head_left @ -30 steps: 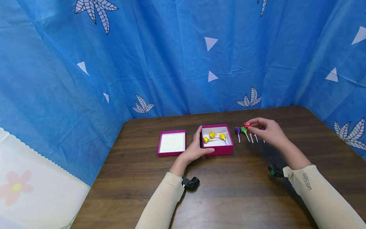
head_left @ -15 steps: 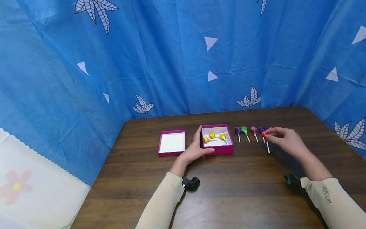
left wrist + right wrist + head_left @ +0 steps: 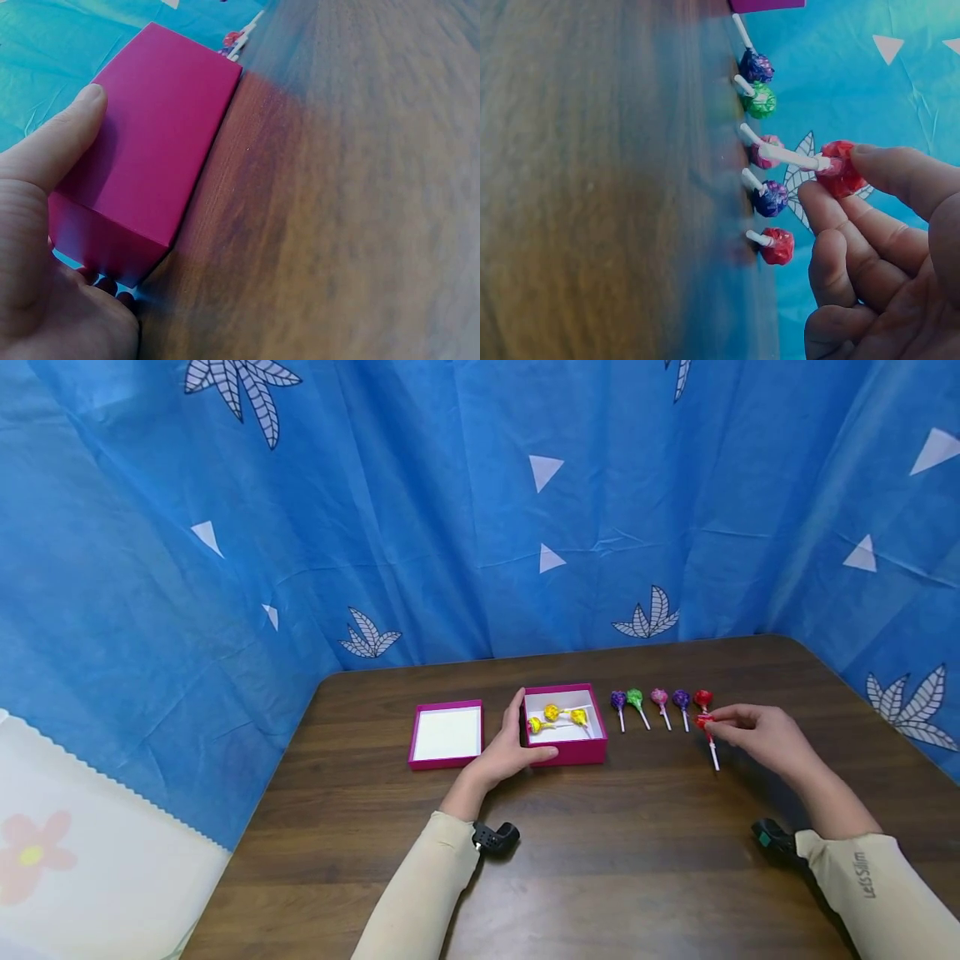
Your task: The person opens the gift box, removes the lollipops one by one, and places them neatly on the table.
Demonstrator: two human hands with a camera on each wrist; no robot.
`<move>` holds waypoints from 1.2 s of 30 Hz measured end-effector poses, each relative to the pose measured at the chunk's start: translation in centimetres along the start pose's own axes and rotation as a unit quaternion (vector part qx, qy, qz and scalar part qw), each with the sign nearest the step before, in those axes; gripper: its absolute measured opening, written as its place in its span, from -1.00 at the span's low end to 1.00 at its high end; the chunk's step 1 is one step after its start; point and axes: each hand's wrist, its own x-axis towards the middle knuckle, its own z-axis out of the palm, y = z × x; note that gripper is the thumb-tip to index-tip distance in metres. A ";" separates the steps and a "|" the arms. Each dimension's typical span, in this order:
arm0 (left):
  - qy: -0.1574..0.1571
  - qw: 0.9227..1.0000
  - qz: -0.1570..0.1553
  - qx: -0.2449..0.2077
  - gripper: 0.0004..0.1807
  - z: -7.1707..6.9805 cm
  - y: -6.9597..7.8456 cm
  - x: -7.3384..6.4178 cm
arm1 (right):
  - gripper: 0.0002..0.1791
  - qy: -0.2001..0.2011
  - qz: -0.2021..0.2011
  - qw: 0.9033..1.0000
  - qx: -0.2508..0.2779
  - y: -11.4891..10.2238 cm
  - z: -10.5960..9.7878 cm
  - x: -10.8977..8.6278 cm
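Pinching a red lollipop (image 3: 702, 720) by the head, the right hand (image 3: 761, 735) has drifted over from the middle of the row to its right end in the last second, so the held candy is now well apart from the pink box (image 3: 570, 752) and near the other red lollipop (image 3: 702, 698). Looks lifted off the table (image 3: 585, 843) to me, not set down. Left hand (image 3: 504, 747) hasn't budged, thumb on the box's near wall, fingers along its left side. Three yellow lollipops (image 3: 551, 712) lie inside, and a shallow lid (image 3: 447, 733) sits left of it. Sort of in the way between box and held candy: purple (image 3: 618, 699), green (image 3: 634, 697), pink (image 3: 659, 697) and another purple lollipop (image 3: 681, 698).
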 end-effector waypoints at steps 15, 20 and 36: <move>-0.001 1.000 0.003 0.007 0.27 0.1 0.0 0.1 | -0.27 -0.018 0.047 0.999 -0.018 2.0 0.4 -0.1; 0.003 1.000 0.004 0.009 0.26 0.0 0.0 0.1 | -0.27 -0.012 0.040 0.999 -0.023 2.4 0.6 -0.1; 0.003 1.000 0.003 0.004 0.25 0.0 0.0 0.0 | -0.29 0.004 0.026 0.998 -0.052 2.7 1.1 -0.2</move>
